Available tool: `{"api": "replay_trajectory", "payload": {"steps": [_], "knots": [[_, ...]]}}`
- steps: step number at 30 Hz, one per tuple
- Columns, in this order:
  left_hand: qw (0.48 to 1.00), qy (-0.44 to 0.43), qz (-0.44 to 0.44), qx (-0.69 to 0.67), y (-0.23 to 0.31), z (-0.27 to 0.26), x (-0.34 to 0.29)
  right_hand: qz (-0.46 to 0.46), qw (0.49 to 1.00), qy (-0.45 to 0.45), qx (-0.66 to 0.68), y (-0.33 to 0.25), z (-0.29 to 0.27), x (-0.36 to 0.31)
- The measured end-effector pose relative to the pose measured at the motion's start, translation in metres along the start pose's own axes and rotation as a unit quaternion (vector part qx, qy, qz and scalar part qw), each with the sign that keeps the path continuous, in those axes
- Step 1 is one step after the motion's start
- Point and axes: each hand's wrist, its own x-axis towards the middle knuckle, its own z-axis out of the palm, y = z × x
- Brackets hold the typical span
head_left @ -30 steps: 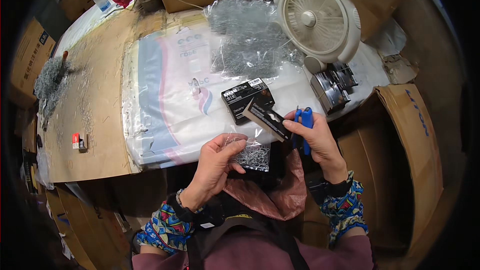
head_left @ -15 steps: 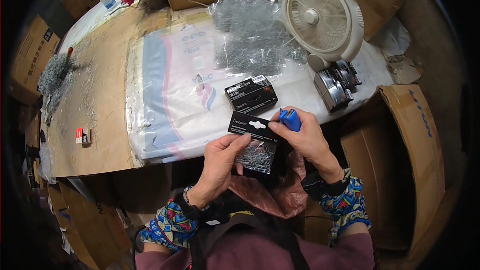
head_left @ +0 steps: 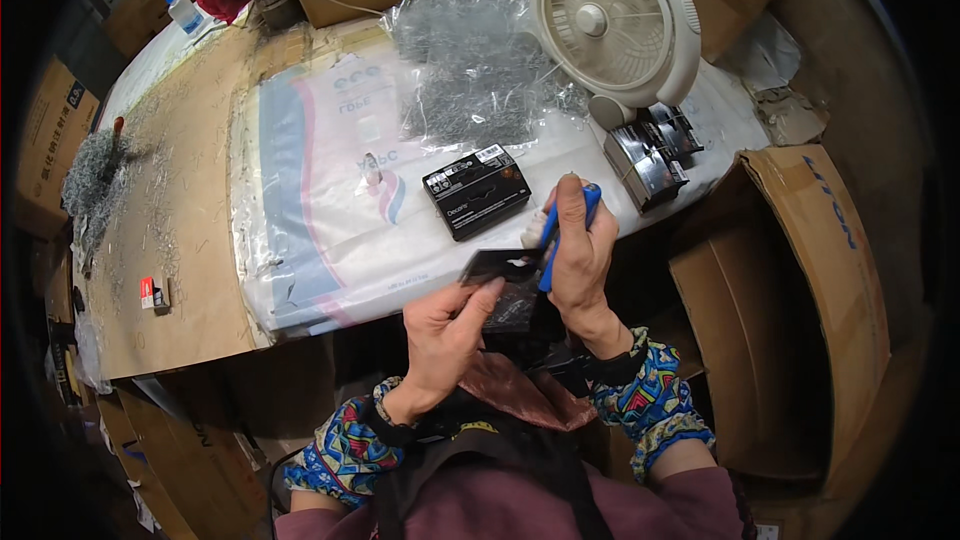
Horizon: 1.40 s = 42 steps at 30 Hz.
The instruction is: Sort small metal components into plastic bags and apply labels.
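My left hand [head_left: 438, 340] pinches a black header card [head_left: 488, 264] along its lower edge, the thumb on top. The card is tilted nearly edge-on, with a cut-out hang hole towards its right end. Below it the clear bag [head_left: 513, 308] is dark and mostly out of sight. My right hand [head_left: 580, 275] is wrapped round a blue stapler [head_left: 549, 252], thumb up, with its lower end against the card's right side; whether its jaws are on the card I cannot tell. A black printed box [head_left: 476, 192] lies on the table just beyond both hands.
Clear bags of thin metal pieces [head_left: 455, 70] lie at the back, beside a white fan [head_left: 605, 25]. Dark boxes [head_left: 645, 162] stand right of centre. At the left are a metal heap [head_left: 93, 172] and a small red-and-white box [head_left: 152, 293]. An open carton [head_left: 825, 240] stands at the right.
My right hand has turned thumb-up and now grips the stapler lengthwise at the card's right end. The card has tipped from facing up to nearly edge-on. The whole view has shifted slightly.
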Motion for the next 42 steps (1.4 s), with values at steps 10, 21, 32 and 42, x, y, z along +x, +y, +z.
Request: {"api": "replay_trajectory", "payload": {"steps": [10,21,32,42], "knots": [[0.952,-0.039,0.220,0.210,-0.003,0.012,0.007,-0.039,0.996,0.003,0.075,0.001,0.007,-0.008],[0.953,0.093,0.125,0.262,0.018,-0.061,0.140,-0.019,0.962,-0.175,-0.209,0.004,-0.030,0.022],[0.986,-0.001,0.059,0.153,-0.006,-0.056,0.199,-0.309,0.764,-0.307,-0.475,0.015,-0.033,0.071],[0.961,0.035,-0.047,-0.269,0.033,-0.075,0.118,-0.358,0.821,-0.250,-0.367,0.030,-0.022,0.063]]}}
